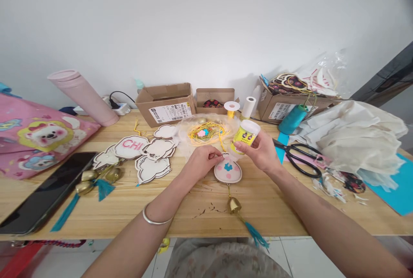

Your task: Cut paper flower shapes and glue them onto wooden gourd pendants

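My right hand (263, 151) is wrapped round a white tub with a yellow label (243, 138), held tilted above the table. Just left of it, my left hand (206, 162) has its fingers pinched together at the upper edge of a small white plaque (224, 175). Whatever is in that pinch is too small to make out. The plaque lies flat and carries a blue flower shape and pink spots. From its lower edge a gold bell (233, 205) hangs on a cord, ending in a teal tassel (256, 235) over the table's front edge.
Cloud-shaped plaques (153, 168), brass bells (85, 182) and a phone (41, 192) lie left. Behind my hands sits a clear dish of yellow cord (193, 134). Black scissors (303, 159), teal thread (293, 118) and crumpled white paper (358, 140) lie right. Cardboard boxes (167, 103) line the wall.
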Tool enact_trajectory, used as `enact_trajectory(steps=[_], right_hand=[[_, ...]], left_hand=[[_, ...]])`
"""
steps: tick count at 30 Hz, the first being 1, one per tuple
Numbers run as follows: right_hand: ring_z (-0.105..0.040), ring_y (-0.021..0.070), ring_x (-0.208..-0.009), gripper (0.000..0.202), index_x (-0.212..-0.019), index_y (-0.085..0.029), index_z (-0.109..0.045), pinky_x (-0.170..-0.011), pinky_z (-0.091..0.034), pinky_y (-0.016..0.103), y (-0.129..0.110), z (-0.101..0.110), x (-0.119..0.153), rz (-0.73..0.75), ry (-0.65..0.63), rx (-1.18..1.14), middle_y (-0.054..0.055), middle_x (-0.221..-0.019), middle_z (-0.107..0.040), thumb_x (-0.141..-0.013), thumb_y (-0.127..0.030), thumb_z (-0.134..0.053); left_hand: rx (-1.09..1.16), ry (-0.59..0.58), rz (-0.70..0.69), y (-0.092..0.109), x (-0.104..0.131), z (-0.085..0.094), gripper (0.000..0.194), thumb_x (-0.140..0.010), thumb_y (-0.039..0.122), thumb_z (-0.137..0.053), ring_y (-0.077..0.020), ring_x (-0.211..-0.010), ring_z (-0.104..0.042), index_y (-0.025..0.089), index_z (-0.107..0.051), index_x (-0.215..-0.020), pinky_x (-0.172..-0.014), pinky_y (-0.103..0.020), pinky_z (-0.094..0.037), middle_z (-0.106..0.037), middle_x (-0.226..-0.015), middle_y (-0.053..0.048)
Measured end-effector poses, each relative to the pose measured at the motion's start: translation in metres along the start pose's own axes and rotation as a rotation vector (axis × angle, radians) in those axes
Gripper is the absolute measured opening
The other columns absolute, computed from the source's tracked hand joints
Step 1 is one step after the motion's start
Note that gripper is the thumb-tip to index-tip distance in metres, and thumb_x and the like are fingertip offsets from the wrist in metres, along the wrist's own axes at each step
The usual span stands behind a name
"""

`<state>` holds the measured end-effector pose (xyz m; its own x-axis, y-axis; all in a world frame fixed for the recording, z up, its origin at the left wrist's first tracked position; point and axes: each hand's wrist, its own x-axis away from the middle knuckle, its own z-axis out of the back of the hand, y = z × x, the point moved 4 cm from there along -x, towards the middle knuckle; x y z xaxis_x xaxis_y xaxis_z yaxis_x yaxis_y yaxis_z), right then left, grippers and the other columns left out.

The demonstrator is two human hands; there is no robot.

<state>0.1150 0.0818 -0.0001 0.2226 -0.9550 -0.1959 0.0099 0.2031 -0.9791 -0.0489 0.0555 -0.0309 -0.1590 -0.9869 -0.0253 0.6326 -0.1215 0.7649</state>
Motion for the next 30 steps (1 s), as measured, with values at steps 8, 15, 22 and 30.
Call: enact_trajectory(steps=[8, 15, 22, 30], right_hand=[[-0.066, 0.0225, -0.078, 0.050, -0.092, -0.020, -0.054, -0.066, -0.055, 0.037, 0.0007, -0.0013, 0.0004, 0.014, 0.001, 0.012, 0.007, -0.089, -0.069, -0.055, -0.047, -0.075], [-0.066, 0.0228, -0.078, 0.052, -0.093, -0.021, -0.054, -0.067, -0.055, 0.037, -0.0001, -0.0012, 0.0001, 0.024, -0.002, 0.019, 0.007, -0.090, -0.069, -0.055, -0.048, -0.076], [-0.066, 0.0231, -0.077, 0.051, -0.091, -0.021, -0.054, -0.066, -0.055, 0.037, 0.0001, -0.0012, 0.0005, 0.036, 0.008, 0.037, 0.007, -0.088, -0.069, -0.055, -0.050, -0.075], [-0.065, 0.0221, -0.075, 0.046, -0.091, -0.020, -0.055, -0.063, -0.054, 0.036, -0.0006, 0.0008, 0.0025, 0.067, 0.012, 0.117, 0.007, -0.086, -0.069, -0.059, -0.047, -0.073]], left_hand=[[-0.002, 0.013, 0.013, 0.0023, 0.0007, 0.0013, 0.023, -0.073, 0.037, -0.059, -0.0106, -0.050, -0.039, 0.016, -0.069, -0.074, -0.049, -0.023, -0.029, -0.045, -0.052, 0.005], [-0.006, 0.040, -0.005, 0.0039, 0.0013, 0.0028, 0.022, -0.073, 0.036, -0.059, -0.0104, -0.050, -0.039, 0.017, -0.069, -0.073, -0.049, -0.023, -0.030, -0.045, -0.054, 0.004], [-0.008, 0.032, -0.004, 0.0040, 0.0014, 0.0026, 0.022, -0.073, 0.036, -0.059, -0.0107, -0.050, -0.040, 0.016, -0.069, -0.073, -0.047, -0.023, -0.030, -0.048, -0.054, 0.003], [-0.001, 0.031, -0.017, 0.0052, 0.0018, 0.0027, 0.022, -0.074, 0.035, -0.059, -0.0109, -0.051, -0.042, 0.017, -0.070, -0.073, -0.048, -0.023, -0.031, -0.051, -0.055, 0.003]])
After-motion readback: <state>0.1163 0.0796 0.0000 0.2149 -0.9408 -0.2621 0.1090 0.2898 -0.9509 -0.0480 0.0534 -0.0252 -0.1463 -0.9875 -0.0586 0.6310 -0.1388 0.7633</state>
